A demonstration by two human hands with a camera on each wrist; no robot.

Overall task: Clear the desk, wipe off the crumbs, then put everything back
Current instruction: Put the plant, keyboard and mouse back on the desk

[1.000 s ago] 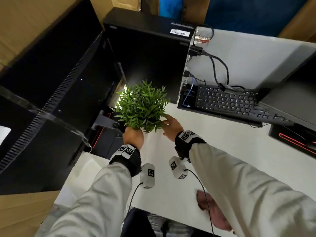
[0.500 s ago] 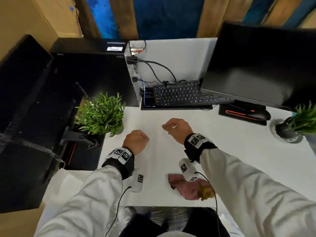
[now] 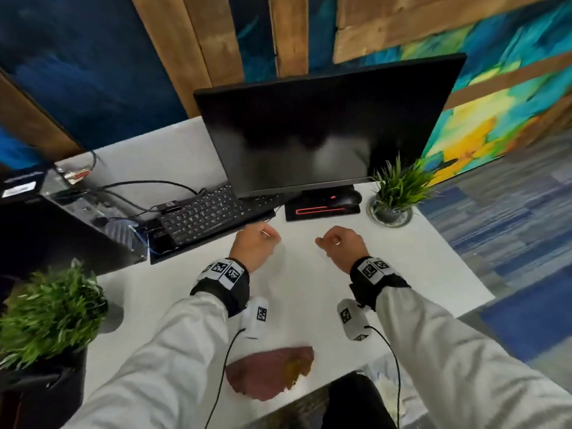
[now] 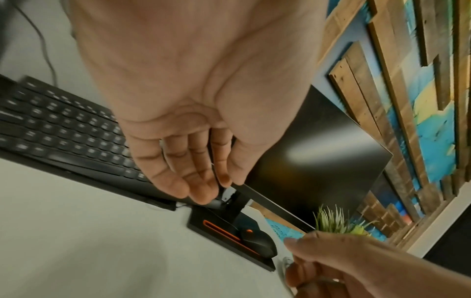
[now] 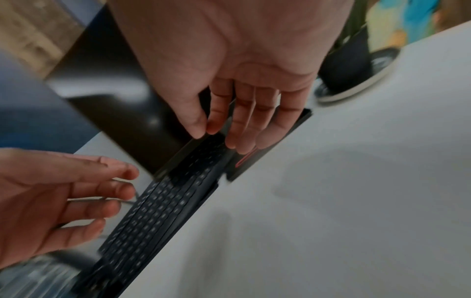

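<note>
Two empty hands hover mid-frame over the white desk point(image 3: 418, 261), the left hand point(image 3: 252, 244) and right hand point(image 3: 339, 243) with fingers loosely curled. Keyboard point(image 3: 213, 213), monitor point(image 3: 318, 125) and two plants sit along its edges; a pink cloth point(image 3: 266, 377) lies bottom centre, so putting-back looks partway done.

My monitor point(image 3: 322, 128) hides the far end of the keyboard point(image 3: 210, 213) and part of the mouse point(image 3: 348, 198). The leafy plant point(image 3: 46, 311) is cut off by the left edge, its pot unseen. My right sleeve point(image 3: 458, 360) runs out of frame. The right-wrist view is smeared; key legends are unreadable.
</note>
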